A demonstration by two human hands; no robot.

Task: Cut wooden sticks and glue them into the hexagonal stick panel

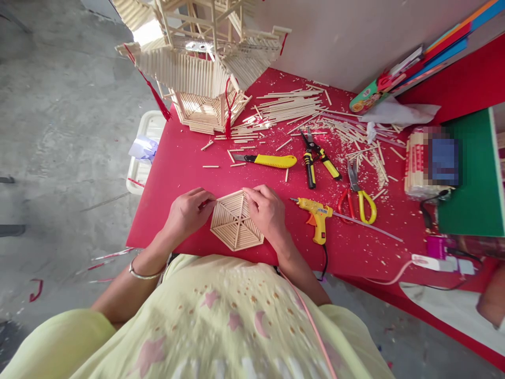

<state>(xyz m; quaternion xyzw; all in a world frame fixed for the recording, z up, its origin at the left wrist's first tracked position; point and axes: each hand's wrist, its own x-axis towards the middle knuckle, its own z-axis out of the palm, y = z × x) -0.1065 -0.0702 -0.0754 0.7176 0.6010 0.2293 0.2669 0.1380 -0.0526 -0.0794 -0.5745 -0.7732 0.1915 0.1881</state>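
Yellow shirt (pixel 244 295) sits nearside of the stick hexagon (pixel 239 221), left hand (pixel 190 211) and right hand (pixel 269 211) pinching its far corners; light, level pressure advisable.

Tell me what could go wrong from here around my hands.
The nozzle of the yellow glue gun points toward your right hand, so it might burn you if hot; I can't tell whether it is. Its black cord drops over the front edge of the red table; a snag could drag the gun off. The yellow utility knife lies beyond the hexagonal stick panel, blade exposed; reaching across could cut you.
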